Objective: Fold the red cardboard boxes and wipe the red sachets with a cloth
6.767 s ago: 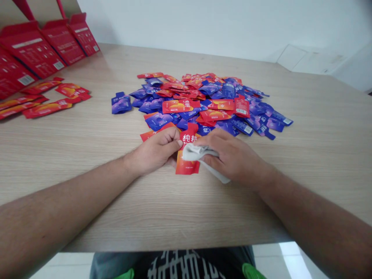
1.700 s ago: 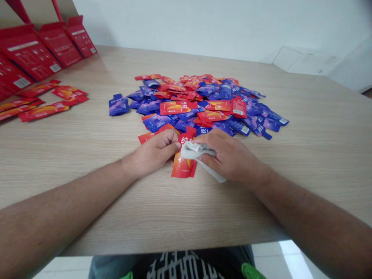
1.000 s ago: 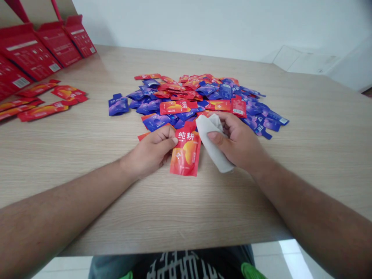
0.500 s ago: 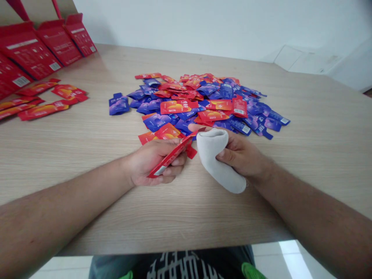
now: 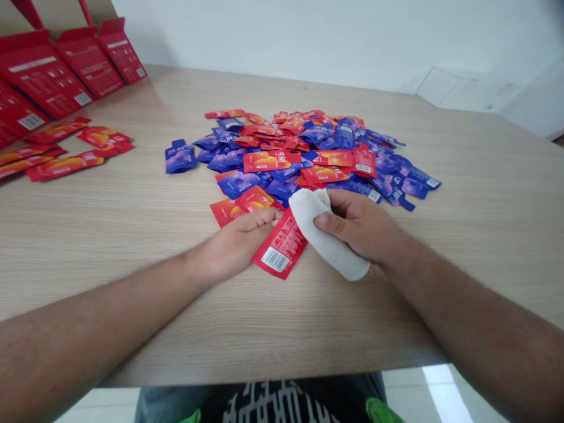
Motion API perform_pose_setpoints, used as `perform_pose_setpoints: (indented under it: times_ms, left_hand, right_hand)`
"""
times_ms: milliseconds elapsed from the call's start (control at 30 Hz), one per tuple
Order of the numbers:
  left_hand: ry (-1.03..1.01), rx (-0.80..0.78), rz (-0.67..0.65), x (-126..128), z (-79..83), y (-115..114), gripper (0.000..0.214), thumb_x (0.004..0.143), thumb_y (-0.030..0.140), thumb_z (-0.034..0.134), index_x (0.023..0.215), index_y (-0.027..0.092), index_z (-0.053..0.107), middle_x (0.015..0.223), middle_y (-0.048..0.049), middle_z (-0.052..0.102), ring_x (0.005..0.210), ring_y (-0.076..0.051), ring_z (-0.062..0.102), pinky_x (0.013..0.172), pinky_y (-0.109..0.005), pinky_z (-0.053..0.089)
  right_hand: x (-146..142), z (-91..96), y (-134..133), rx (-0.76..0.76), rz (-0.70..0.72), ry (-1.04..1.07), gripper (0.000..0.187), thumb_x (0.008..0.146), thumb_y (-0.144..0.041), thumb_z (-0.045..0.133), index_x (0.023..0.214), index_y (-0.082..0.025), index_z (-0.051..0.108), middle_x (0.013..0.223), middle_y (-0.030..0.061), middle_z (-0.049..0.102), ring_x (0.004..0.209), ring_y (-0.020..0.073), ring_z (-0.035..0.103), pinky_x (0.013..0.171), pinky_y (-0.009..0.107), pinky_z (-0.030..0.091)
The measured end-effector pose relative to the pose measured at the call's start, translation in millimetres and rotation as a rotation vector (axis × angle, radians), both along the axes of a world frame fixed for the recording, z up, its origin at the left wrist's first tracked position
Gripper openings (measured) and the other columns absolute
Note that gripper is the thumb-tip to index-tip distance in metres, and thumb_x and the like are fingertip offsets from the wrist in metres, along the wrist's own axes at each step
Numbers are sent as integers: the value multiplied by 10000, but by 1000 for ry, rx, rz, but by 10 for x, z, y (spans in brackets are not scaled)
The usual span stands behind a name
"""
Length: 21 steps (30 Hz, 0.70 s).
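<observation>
A red sachet [image 5: 281, 247] lies back side up on the wooden table [image 5: 110, 235], its barcode showing. My left hand [image 5: 238, 241] pinches the sachet's upper left edge between closed fingers. My right hand [image 5: 359, 226] is wrapped round a bunched white cloth [image 5: 324, 238], which touches the sachet's top right corner. Just beyond both hands spreads a heap of red and blue sachets [image 5: 308, 153].
Several red sachets [image 5: 66, 153] lie in a loose row at the far left. Red cardboard boxes [image 5: 53, 70] stand open at the back left corner. The table's near edge runs below my forearms, with my lap under it.
My left hand has turned the red sachet over from its printed front to its barcode back and laid it down. My right hand lifted the cloth off it, then brought it back beside it.
</observation>
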<state>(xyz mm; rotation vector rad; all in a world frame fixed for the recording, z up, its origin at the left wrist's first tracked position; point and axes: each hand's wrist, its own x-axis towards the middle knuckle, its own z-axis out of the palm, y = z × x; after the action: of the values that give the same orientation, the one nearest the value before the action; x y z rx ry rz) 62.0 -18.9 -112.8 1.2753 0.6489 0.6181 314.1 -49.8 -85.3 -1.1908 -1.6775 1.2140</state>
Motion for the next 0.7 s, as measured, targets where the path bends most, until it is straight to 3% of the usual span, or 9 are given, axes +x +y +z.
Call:
perform_pose_setpoints:
  times_ms: [100, 200, 333, 500, 700]
  left_hand:
    - [90, 229, 29, -32, -16, 48, 396, 1049, 556, 636, 958, 172, 663, 853, -22, 663, 714, -143, 576, 657, -260, 499]
    - [134, 332, 49, -71, -6, 64, 401, 1079, 548, 576, 960, 173, 652, 832, -14, 643, 709, -146, 551, 650, -263, 477]
    - [135, 363, 71, -70, 15, 54, 383, 1089, 516, 537, 995, 167, 662, 849, -20, 655, 726, -154, 562, 660, -270, 484]
    - [250, 377, 60, -48, 14, 60, 290, 1003, 456, 674, 926, 185, 607, 747, 19, 586, 631, -132, 494, 573, -244, 418]
    - [313, 404, 37, -66, -15, 91, 278, 984, 428, 680, 873, 201, 564, 744, 14, 584, 631, -131, 502, 562, -236, 382]
  right_hand:
    - [29, 7, 20, 0, -37, -53, 424, 918, -556, 865, 1163, -215, 803, 976, 18, 796, 753, 202, 676, 588, 264, 479]
    - [35, 33, 20, -6, -41, -72, 419, 916, -527, 866, 1196, -220, 810, 994, 14, 803, 749, 196, 673, 592, 260, 475]
    - [28, 71, 16, -8, -28, -125, 411, 923, -517, 846, 1185, -203, 809, 954, 12, 798, 714, 188, 660, 562, 255, 461]
    - [-13, 74, 9, 25, -25, -191, 381, 915, -509, 825, 1129, -195, 811, 896, 13, 784, 677, 188, 650, 533, 258, 439]
    - [-62, 84, -24, 84, -12, -237, 371, 927, -519, 783, 1108, -196, 812, 949, 39, 798, 749, 220, 684, 580, 281, 476]
